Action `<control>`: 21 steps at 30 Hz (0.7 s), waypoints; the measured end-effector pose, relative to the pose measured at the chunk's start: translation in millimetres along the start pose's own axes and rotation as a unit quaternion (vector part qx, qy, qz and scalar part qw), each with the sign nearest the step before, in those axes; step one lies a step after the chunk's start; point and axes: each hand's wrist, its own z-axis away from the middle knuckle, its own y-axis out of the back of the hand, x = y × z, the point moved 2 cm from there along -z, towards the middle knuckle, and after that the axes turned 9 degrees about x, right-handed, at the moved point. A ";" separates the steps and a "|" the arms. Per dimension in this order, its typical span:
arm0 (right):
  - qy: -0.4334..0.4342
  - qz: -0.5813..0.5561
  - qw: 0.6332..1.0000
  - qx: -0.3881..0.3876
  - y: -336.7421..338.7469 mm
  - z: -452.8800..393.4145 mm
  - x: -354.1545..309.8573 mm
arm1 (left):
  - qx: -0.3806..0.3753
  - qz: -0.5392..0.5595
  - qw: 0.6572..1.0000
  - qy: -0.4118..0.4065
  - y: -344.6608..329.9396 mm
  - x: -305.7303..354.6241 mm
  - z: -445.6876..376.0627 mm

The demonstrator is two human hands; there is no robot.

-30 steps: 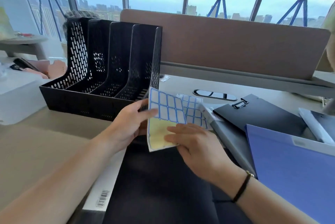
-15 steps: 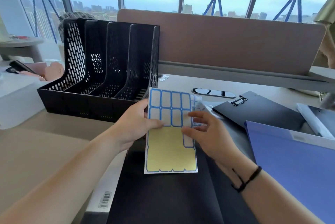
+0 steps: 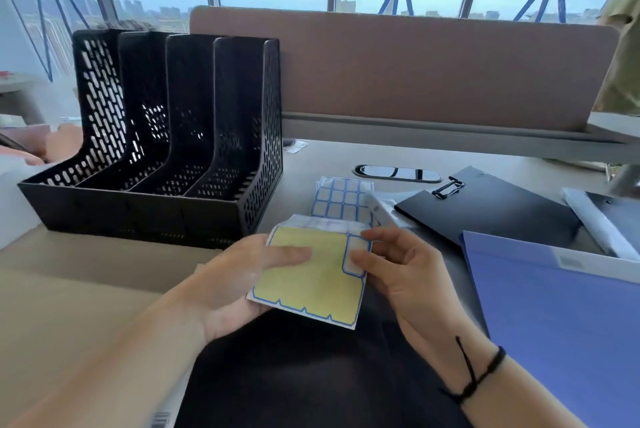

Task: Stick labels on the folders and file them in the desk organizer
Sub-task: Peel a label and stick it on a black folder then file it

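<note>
Left hand (image 3: pixel 235 285) palm-up, thumb clamping the yellow-backed, blue-bordered label sheet (image 3: pixel 308 284) above the black folder (image 3: pixel 311 375). Right hand (image 3: pixel 405 275) fingers curled at a white label (image 3: pixel 356 251) on the sheet's corner, probably pinching it; blurred. Black perforated four-slot desk organizer (image 3: pixel 166 157) stands behind left, second label sheet (image 3: pixel 341 199) beyond, blue plastic folder (image 3: pixel 561 323) right.
</note>
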 end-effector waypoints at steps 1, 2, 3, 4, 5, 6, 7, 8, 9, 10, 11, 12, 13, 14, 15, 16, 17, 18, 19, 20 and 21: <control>0.014 0.018 1.000 0.004 -0.6 0.6 0.8 | -0.007 -0.011 1.000 -0.005 0.1 -3.5 0.1; 0.026 0.042 0.999 0.004 -1.2 1.7 0.9 | 0.000 -0.018 1.000 -0.011 1.4 -6.7 -0.5; 0.038 0.070 0.997 0.003 -1.3 2.9 1.1 | 0.015 -0.019 1.000 -0.017 3.3 -8.9 -0.8; 0.047 0.095 0.994 0.002 -1.2 4.2 1.1 | 0.032 -0.019 0.999 -0.024 4.7 -10.1 -0.9; 0.054 0.110 0.992 -0.002 -1.1 5.7 1.2 | 0.049 -0.022 0.998 -0.033 4.8 -10.3 -0.3; 0.057 0.118 0.991 -0.004 -1.1 7.1 1.8 | 0.069 -0.034 0.996 -0.047 5.1 -10.0 0.1; 0.060 0.120 0.991 -0.006 -1.0 7.5 3.0 | 0.098 -0.060 0.991 -0.071 6.0 -9.7 0.5; 0.060 0.120 0.991 -0.004 -1.0 7.8 4.2 | 0.132 -0.094 0.981 -0.104 6.3 -8.6 1.1; 0.056 0.120 0.991 -0.003 -1.4 7.8 5.5 | 0.168 -0.126 0.968 -0.135 6.9 -7.6 0.9; 0.050 0.121 0.991 0.000 -1.6 8.4 6.2 | 0.199 -0.150 0.956 -0.155 7.5 -6.9 1.3; 0.045 0.123 0.991 0.003 -1.7 8.4 7.3 | 0.224 -0.163 0.947 -0.165 7.7 -6.4 2.1; 0.040 0.127 0.991 0.004 -1.9 8.6 7.6 | 0.241 -0.175 0.938 -0.174 8.8 -6.7 2.6; 0.037 0.130 0.991 0.005 -2.2 8.6 7.6 | 0.251 -0.192 0.930 -0.186 9.1 -6.8 3.3; 0.035 0.130 0.991 0.007 -2.8 9.1 6.7 | 0.251 -0.210 0.923 -0.203 8.0 -6.6 4.3; 0.037 0.127 0.991 0.009 -3.5 9.4 5.8 | 0.243 -0.219 0.919 -0.220 5.9 -6.2 5.7; 0.043 0.124 0.991 0.010 -4.5 10.4 4.0 | 0.229 -0.219 0.919 -0.233 3.3 -5.5 7.5; 0.053 0.125 0.991 0.010 -5.5 11.0 2.8 | 0.214 -0.218 0.922 -0.239 0.9 -4.9 9.5; 0.062 0.128 0.990 0.006 -6.1 12.0 1.2 | 0.202 -0.220 0.923 -0.242 -0.4 -4.7 10.8; 0.070 0.130 0.989 0.001 -6.0 12.4 1.1 | 0.189 -0.229 0.923 -0.246 -0.3 -4.6 11.0; 0.075 0.133 0.988 -0.003 -5.4 12.9 1.3 | 0.174 -0.241 0.921 -0.252 0.2 -4.4 10.5; 0.080 0.142 0.987 -0.006 -4.6 12.7 2.1 | 0.158 -0.251 0.921 -0.252 0.3 -4.5 10.2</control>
